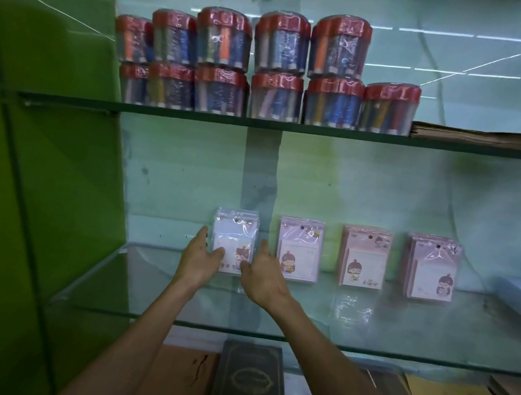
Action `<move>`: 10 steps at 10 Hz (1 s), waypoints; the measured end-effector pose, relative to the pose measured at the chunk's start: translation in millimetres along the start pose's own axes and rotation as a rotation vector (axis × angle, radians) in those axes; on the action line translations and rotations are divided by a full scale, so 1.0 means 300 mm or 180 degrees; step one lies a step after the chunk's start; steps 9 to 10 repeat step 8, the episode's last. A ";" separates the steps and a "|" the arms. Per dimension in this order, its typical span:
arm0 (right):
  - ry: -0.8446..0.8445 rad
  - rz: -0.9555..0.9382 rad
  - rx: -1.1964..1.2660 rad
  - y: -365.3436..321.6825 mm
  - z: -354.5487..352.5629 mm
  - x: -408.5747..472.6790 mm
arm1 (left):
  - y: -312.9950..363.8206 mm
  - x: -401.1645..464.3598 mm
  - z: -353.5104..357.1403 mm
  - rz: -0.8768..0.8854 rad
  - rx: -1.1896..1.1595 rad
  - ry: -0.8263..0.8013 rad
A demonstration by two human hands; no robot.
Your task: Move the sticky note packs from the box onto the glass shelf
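Head view: both hands, left hand [199, 260] and right hand [262, 273], steady the leftmost sticky note pack [235, 239] upright on the glass shelf [304, 314], fingers straight, grasping nothing. Next, probably let go and fetch another pack

Lower corners of leftmost sticky note pack [234, 239] hidden behind left hand [198, 259] and right hand [261, 273]; dark book [248, 386] cut by bottom edge; pack print illegible.

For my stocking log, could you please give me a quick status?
Both hands open: left hand, right hand steadying leftmost pack stack. Four stacks upright on glass shelf. Nothing in the way.
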State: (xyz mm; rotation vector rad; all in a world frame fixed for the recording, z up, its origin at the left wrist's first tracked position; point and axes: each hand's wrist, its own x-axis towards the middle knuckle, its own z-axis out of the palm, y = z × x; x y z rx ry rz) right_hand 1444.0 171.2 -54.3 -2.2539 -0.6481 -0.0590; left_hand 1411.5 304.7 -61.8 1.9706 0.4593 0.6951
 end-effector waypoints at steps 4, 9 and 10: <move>0.0205 0.0129 -0.0565 -0.012 0.062 0.077 | 0.004 0.021 -0.002 0.0385 0.0262 0.0085; 0.0213 0.0087 -0.0349 0.012 0.032 0.022 | -0.015 -0.005 -0.002 0.0331 -0.0027 0.0414; 0.0213 0.0087 -0.0349 0.012 0.032 0.022 | -0.015 -0.005 -0.002 0.0331 -0.0027 0.0414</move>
